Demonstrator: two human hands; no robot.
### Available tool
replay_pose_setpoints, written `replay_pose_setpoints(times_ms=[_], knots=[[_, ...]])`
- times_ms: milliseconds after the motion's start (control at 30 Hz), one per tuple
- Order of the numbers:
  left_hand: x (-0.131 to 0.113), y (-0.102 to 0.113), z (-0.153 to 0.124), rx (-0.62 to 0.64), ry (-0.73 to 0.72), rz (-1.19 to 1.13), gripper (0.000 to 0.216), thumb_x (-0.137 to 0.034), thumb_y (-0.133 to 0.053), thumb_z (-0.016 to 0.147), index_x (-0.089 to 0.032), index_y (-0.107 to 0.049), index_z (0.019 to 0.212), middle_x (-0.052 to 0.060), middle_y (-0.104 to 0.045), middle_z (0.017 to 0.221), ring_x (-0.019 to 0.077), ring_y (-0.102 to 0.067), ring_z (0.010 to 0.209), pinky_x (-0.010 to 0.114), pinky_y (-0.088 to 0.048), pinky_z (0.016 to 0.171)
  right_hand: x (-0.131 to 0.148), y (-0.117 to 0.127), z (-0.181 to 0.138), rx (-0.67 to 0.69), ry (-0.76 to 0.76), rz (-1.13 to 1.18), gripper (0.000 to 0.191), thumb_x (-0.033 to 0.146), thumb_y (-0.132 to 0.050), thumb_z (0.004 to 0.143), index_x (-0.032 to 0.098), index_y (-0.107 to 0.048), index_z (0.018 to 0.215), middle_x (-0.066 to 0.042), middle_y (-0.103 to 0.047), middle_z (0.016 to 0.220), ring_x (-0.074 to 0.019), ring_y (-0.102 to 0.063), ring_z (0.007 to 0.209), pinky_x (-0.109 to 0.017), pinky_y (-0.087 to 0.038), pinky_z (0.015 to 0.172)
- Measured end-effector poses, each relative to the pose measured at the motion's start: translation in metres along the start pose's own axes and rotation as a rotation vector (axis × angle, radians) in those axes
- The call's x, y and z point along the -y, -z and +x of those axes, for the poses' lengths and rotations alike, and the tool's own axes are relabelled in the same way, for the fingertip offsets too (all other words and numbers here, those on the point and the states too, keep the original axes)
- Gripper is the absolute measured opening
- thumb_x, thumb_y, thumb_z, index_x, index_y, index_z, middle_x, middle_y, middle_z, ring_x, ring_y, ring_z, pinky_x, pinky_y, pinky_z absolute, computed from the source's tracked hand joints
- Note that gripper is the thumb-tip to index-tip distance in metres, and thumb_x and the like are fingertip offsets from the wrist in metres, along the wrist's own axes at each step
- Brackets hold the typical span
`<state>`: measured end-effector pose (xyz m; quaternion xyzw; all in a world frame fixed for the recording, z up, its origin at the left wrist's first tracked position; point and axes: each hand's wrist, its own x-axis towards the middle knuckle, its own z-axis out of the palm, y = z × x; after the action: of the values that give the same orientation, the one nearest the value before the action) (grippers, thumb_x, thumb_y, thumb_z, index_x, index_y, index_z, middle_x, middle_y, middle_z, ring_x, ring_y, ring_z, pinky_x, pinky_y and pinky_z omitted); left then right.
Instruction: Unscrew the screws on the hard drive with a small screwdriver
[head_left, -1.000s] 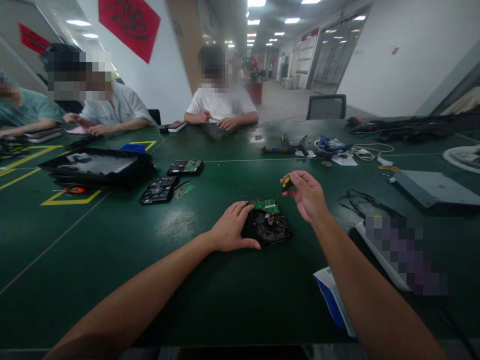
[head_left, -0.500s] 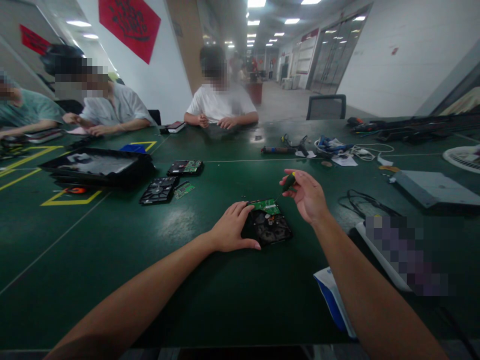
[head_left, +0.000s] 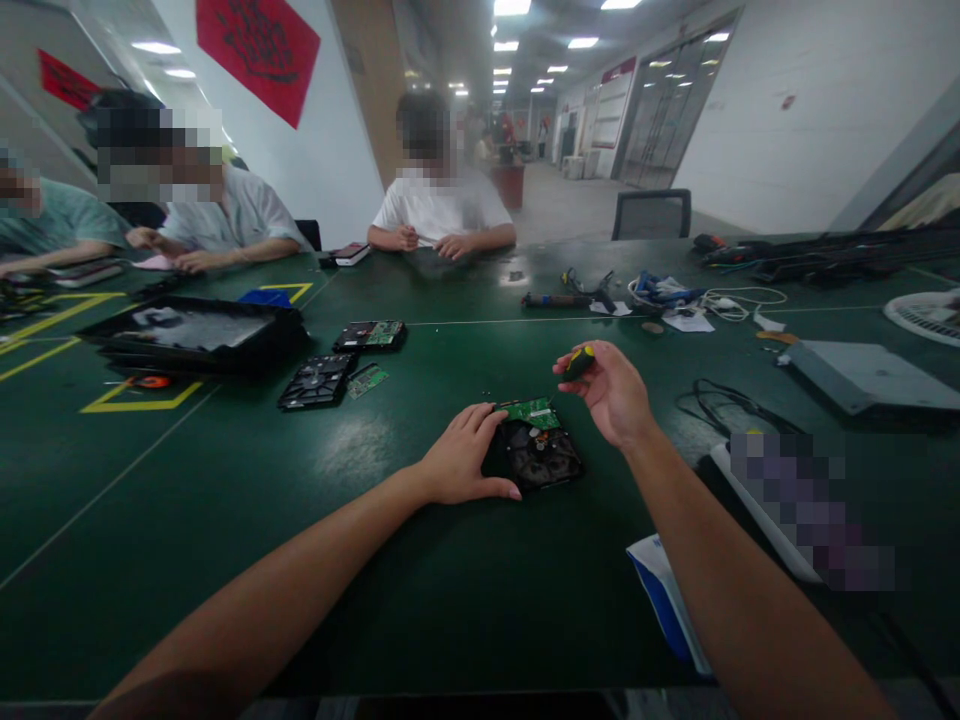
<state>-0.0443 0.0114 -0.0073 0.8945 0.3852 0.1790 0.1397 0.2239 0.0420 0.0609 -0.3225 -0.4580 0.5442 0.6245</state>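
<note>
A hard drive (head_left: 546,455) lies on the dark green table in front of me, its green circuit board (head_left: 532,411) facing up at the far end. Around its left side my left hand (head_left: 461,458) is braced, fingers on the far corner and thumb along the near edge. My right hand (head_left: 616,395) pinches a green and yellow screwdriver (head_left: 579,363) above the drive's far right corner. The thin shaft slants down toward the circuit board; whether its tip sits in a screw is too small to tell.
Left of the drive lie another hard drive (head_left: 319,381), a loose circuit board (head_left: 367,380) and a third drive (head_left: 370,335). A black tray (head_left: 274,335) stands beyond them. At right are a grey metal box (head_left: 870,375) and a blue-white packet (head_left: 664,590). Several people sit across the table.
The screwdriver's handle has tilted and turned in my right hand, now showing more yellow, and the fingers have shifted slightly left. My left hand and the hard drive stay put.
</note>
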Motion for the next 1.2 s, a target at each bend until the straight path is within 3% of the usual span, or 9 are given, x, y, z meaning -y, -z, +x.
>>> replay_pose_setpoints(times_ms=[133,233,400,533,667,867,1200], knots=[[0.000,-0.001,0.000,0.002,-0.007,-0.001,0.124,-0.092,-0.071,0.069,-0.021,-0.031,0.163,0.022,-0.037,0.166,0.0469,-0.031,0.155,0.067,-0.030,0.125,0.001,-0.001,-0.001,-0.016,0.035,-0.067,0.027,0.048,-0.077,0.088,0.029,-0.076,0.107,-0.002,-0.075,0.094,-0.0172,-0.070,0.089,-0.025,-0.056,0.061],[0.001,0.000,0.000,0.004,-0.008,0.009,0.125,-0.093,-0.071,0.069,-0.020,-0.032,0.162,0.022,-0.037,0.165,0.0462,-0.031,0.155,0.065,-0.030,0.126,0.002,-0.002,-0.001,-0.047,0.056,-0.089,0.022,0.045,-0.080,0.086,0.028,-0.078,0.100,-0.002,-0.073,0.094,-0.0158,-0.067,0.085,-0.024,-0.054,0.058],[0.001,0.000,0.000,0.012,-0.003,0.019,0.125,-0.094,-0.068,0.070,-0.017,-0.032,0.162,0.023,-0.036,0.166,0.0463,-0.031,0.155,0.064,-0.029,0.127,0.003,-0.005,-0.003,-0.032,0.053,-0.066,0.022,0.041,-0.084,0.083,0.026,-0.069,0.091,-0.002,-0.077,0.102,-0.0174,-0.072,0.091,-0.022,-0.053,0.056],[0.002,0.000,0.000,0.013,-0.008,0.008,0.125,-0.094,-0.069,0.070,-0.020,-0.031,0.163,0.022,-0.035,0.166,0.0464,-0.030,0.155,0.066,-0.029,0.126,0.001,-0.004,-0.002,-0.022,0.034,-0.020,0.026,0.046,-0.079,0.088,0.027,-0.063,0.093,-0.001,-0.078,0.097,-0.0188,-0.074,0.090,-0.025,-0.057,0.060],[0.002,0.000,0.000,0.020,-0.005,0.016,0.126,-0.094,-0.068,0.070,-0.018,-0.030,0.163,0.023,-0.035,0.166,0.0459,-0.029,0.156,0.064,-0.029,0.127,0.002,0.002,0.002,-0.039,-0.017,0.056,0.026,0.050,-0.068,0.093,0.026,-0.070,0.102,-0.002,-0.076,0.090,-0.0178,-0.073,0.086,-0.025,-0.058,0.060],[0.002,0.000,0.000,0.014,-0.007,0.018,0.126,-0.094,-0.069,0.070,-0.017,-0.031,0.162,0.023,-0.036,0.165,0.0460,-0.030,0.155,0.064,-0.029,0.127,0.005,0.004,0.002,-0.023,-0.022,0.049,0.029,0.048,-0.071,0.090,0.029,-0.075,0.112,-0.002,-0.074,0.092,-0.0176,-0.070,0.087,-0.024,-0.055,0.057],[0.000,0.000,0.000,0.004,-0.009,0.036,0.125,-0.094,-0.068,0.071,-0.016,-0.032,0.162,0.024,-0.037,0.165,0.0454,-0.032,0.155,0.063,-0.029,0.127,0.005,-0.006,-0.005,0.033,-0.007,-0.018,0.019,0.040,-0.082,0.086,0.024,-0.072,0.091,-0.003,-0.076,0.096,-0.0171,-0.070,0.090,-0.022,-0.053,0.057]])
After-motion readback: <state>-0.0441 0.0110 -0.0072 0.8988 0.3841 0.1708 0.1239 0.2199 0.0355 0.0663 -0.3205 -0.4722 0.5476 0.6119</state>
